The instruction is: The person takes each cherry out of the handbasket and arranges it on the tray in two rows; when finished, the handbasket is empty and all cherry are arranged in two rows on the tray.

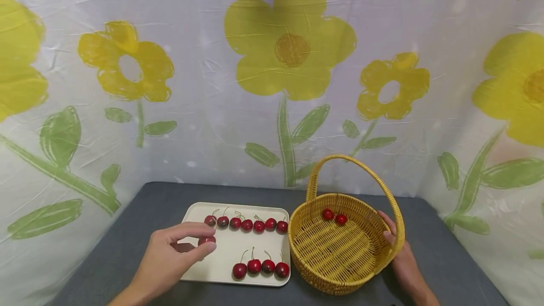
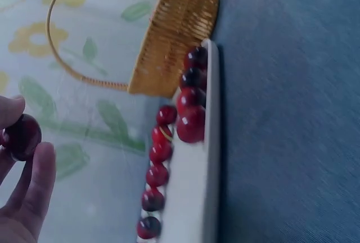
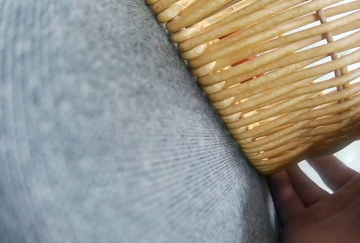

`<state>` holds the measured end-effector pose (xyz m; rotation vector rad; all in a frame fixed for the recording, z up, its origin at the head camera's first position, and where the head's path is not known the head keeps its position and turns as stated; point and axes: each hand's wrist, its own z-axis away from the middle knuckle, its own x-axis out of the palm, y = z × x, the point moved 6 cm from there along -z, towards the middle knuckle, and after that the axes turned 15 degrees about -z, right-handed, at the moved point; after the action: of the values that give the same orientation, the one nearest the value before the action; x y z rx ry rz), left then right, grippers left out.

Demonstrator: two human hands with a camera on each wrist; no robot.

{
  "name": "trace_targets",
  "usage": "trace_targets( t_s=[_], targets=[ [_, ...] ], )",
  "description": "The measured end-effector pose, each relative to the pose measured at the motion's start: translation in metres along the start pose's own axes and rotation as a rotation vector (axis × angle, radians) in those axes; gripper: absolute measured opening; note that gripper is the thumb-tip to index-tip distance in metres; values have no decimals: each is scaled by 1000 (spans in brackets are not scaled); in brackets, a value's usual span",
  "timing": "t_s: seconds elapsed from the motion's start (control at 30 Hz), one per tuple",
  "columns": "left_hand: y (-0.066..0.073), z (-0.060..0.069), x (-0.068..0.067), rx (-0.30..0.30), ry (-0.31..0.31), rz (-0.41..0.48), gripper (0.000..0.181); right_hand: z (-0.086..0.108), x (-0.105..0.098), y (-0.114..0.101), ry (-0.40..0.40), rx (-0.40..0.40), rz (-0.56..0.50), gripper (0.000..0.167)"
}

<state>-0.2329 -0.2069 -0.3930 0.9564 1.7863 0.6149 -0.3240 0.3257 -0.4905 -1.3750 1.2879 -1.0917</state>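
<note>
Thumb and fingers of my left hand [image 1: 165,256] pinch a dark red cherry [image 1: 207,240] above the left part of a white tray [image 1: 225,247]. The left wrist view shows that cherry [image 2: 23,137] held off the tray. A back row of cherries [image 1: 247,225] and a shorter front row at the right [image 1: 254,266] lie on the tray, many with stems. My right hand [image 1: 403,259] grips the right side of a yellow woven basket [image 1: 312,268], thumb over the rim; its other fingers are partly hidden. Two cherries [image 1: 334,216] lie inside the basket, near its back wall.
The basket's tall arched handle [image 1: 361,162] rises above its opening. Basket and tray stand side by side on a dark grey tabletop [image 1: 165,197]. A cloth printed with yellow flowers [image 1: 204,131] hangs behind and at both sides.
</note>
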Motion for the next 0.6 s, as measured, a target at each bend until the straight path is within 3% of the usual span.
trace_targets(
  t_s=[0.2,0.3,0.4,0.6],
  targets=[
    [-19,9,-4,-54,-12,-1,14,0,0,0,2,18,10,57],
    [-27,13,-1,-115,-45,0,16,1,1,-1,5,31,14,58],
    [-34,15,4,-160,-110,33,19,1,1,0,2,43,3,58],
    [-44,15,15,-115,-287,156,33,-1,0,2,-4,38,-14,57]
  ],
)
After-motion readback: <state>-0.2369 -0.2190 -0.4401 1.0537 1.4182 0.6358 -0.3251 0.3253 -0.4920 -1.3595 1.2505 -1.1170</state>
